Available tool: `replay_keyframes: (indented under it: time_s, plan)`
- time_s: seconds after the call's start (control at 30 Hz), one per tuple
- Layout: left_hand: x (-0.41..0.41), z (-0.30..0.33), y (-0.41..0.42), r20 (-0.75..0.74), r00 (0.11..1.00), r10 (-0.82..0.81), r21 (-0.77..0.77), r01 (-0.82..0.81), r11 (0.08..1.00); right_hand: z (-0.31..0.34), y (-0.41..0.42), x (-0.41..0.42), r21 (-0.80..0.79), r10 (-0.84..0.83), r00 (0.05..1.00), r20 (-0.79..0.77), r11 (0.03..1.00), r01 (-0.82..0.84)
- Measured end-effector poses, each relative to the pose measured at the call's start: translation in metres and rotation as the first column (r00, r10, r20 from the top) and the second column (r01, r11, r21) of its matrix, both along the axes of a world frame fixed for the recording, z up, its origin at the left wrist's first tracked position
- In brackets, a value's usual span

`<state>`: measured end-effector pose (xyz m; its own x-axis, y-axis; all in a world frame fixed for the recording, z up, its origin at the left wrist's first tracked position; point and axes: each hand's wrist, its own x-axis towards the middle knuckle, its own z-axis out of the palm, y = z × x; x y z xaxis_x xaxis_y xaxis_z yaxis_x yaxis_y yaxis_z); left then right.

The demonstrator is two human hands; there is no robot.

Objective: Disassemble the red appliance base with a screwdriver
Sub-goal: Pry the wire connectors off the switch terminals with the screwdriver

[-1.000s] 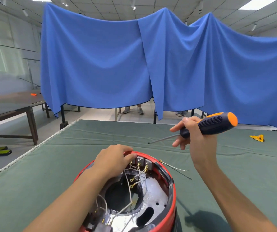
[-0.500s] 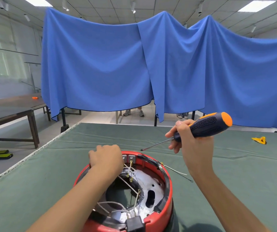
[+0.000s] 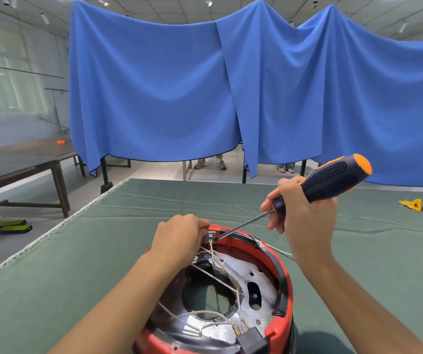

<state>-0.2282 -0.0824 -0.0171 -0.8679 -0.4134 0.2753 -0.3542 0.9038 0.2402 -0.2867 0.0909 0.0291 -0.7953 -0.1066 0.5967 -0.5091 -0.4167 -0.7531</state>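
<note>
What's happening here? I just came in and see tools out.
A person is taking apart a red appliance base on a green table. The left hand grips its far rim. The right hand holds a screwdriver, tip at a small grey terminal block inside the rim.

Surface: a table covered in dark green cloth (image 3: pixel 103 251), lightly creased, with a pale frayed trim along its left edge.
Near edge, centre: the red appliance base (image 3: pixel 285 302) stands open side up, its metal plate and white wires exposed.
Beside the base, right: a thin wire (image 3: pixel 283 252) trails onto the cloth.
Far right edge: a small yellow object (image 3: pixel 412 204), possibly a plastic fragment; too small to tell.
</note>
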Motion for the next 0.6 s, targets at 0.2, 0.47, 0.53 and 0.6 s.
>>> replay_keyframes:
  time_s: [0.2, 0.47, 0.53, 0.6]
  plan:
    - [0.0017, -0.0041, -0.001, -0.041, 0.999, -0.002, 0.015, 0.002, 1.0, -0.004, -0.003, 0.0059, -0.011, 0.003, 1.0, 0.014, 1.0, -0.003]
    - [0.004, -0.0047, -0.0026, -0.072, 0.997, 0.021, 0.082, -0.015, 0.997, -0.0057, -0.0073, 0.0069, -0.007, 0.003, 1.0, -0.006, 1.0, -0.004]
    - [0.004, -0.0053, -0.0031, -0.074, 0.996, 0.04, 0.102, -0.032, 0.994, -0.0053, -0.0081, 0.0067, -0.003, 0.003, 1.0, -0.02, 1.0, -0.003]
    - [0.004, -0.0053, -0.0038, -0.064, 0.997, 0.052, 0.113, -0.045, 0.993, -0.0056, -0.0105, 0.0073, -0.011, -0.004, 1.0, -0.027, 1.0, 0.004]
